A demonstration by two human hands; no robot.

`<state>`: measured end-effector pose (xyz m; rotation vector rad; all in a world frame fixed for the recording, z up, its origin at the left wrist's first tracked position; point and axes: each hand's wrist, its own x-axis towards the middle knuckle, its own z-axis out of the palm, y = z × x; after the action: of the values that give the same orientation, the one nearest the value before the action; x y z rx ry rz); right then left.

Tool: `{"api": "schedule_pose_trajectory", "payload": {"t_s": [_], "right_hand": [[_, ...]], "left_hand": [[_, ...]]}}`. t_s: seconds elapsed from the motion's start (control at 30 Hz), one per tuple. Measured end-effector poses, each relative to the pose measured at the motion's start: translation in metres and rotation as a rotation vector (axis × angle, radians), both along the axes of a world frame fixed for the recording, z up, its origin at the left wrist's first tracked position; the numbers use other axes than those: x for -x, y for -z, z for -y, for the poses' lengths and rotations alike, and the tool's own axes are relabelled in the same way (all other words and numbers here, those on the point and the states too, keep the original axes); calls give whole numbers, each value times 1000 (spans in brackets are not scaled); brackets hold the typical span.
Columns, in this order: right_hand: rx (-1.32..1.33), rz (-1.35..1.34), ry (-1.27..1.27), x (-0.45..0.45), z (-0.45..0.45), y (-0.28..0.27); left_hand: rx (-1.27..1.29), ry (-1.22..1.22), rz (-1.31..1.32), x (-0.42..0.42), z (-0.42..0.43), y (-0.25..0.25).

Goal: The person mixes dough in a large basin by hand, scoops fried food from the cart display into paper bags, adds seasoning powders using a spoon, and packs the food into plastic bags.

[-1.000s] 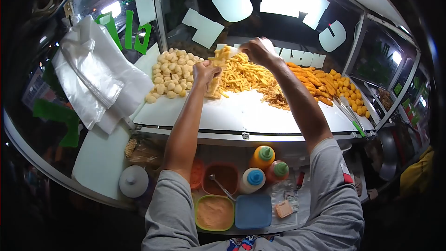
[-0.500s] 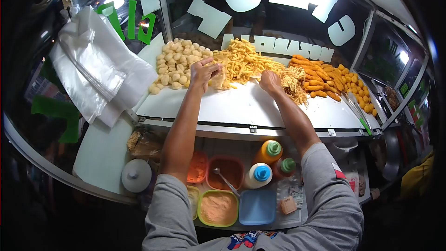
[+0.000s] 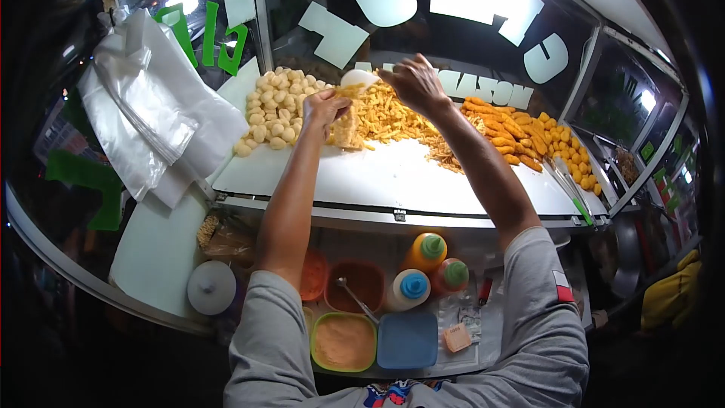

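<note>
My left hand (image 3: 323,109) pinches the top of a small clear plastic bag (image 3: 347,130) that has fried food in it. Over the bag's mouth a white scoop (image 3: 358,78) is tilted, with yellow strips at its lip. My right hand (image 3: 415,85) is closed around the scoop's handle end, raised above a heap of yellow fries (image 3: 396,117). Pale round balls (image 3: 281,102) are piled left of the bag. Thin shredded strips (image 3: 445,154) lie below my right forearm.
Orange fried sticks (image 3: 507,132) and round orange pieces (image 3: 575,159) are heaped at right, beside tongs (image 3: 570,189). Large plastic bags (image 3: 147,98) hang at left. Below the white counter (image 3: 317,181) stand sauce bottles (image 3: 413,287), a blue-lidded tub (image 3: 408,340) and a powder tub (image 3: 343,341).
My right hand has risen from the shredded strips and moved left, bringing the scoop up over the bag. My left hand stays by the fries, still gripping the bag.
</note>
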<state>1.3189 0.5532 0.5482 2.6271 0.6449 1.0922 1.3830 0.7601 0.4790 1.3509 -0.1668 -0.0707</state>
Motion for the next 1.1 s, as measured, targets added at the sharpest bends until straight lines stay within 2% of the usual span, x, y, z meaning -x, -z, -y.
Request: {"api": "schedule_pose_trajectory", "payload": {"t_s": [0.07, 0.13, 0.17, 0.2, 0.23, 0.27, 0.3, 0.33, 0.37, 0.4, 0.57, 0.67, 0.73, 0.8, 0.87, 0.93, 1.0, 1.07, 1.1], "right_hand": [[-48, 79, -10, 4, -8, -11], [-176, -313, 266, 1, -5, -19], [-339, -471, 364, -10, 2, -6], [-351, -608, 429, -17, 6, 14], [-225, -970, 350, -30, 14, 35], [-154, -1084, 295, -33, 11, 61], [-513, -1204, 328, -19, -2, 70], [-455, -1103, 285, -47, -2, 110], [-424, -785, 287, -49, -12, 134], [-554, -709, 234, -63, -14, 165], [-687, -516, 38, -53, -28, 168], [-690, -446, 80, -50, -16, 138], [-682, -376, 52, -61, -1, 118], [-596, -209, -96, -60, 7, 80], [-479, -247, -73, -42, -1, 26], [-197, -155, -112, -25, -11, -12], [35, -78, 88, -11, -20, -39], [-1, -191, 355, 0, -6, -45], [-40, -264, 402, -12, 24, -20]], "left_hand": [[72, -40, -14, 19, -15, 2], [139, -8, 8, 35, -36, 4], [168, -43, 12, 45, -43, 5], [161, -38, 32, 52, -50, 7], [156, -34, 53, 57, -56, 8], [152, -30, 76, 61, -62, 8], [148, -34, 89, 67, -65, 4], [131, -37, 91, 68, -66, 4], [114, -42, 93, 69, -67, 4], [97, -49, 98, 69, -67, 2], [84, -68, 116, 65, -64, 2], [72, -90, 94, 56, -58, -2], [-25, -65, 62, 42, -52, -4], [-93, -59, 41, 28, -44, -8], [-146, -59, 26, 15, -31, -8], [-5, -77, 31, 4, -17, -6], [-22, -124, 66, 3, -9, -6], [-39, -102, 67, 4, -8, -1], [-48, -76, 62, 7, -10, 0]]}}
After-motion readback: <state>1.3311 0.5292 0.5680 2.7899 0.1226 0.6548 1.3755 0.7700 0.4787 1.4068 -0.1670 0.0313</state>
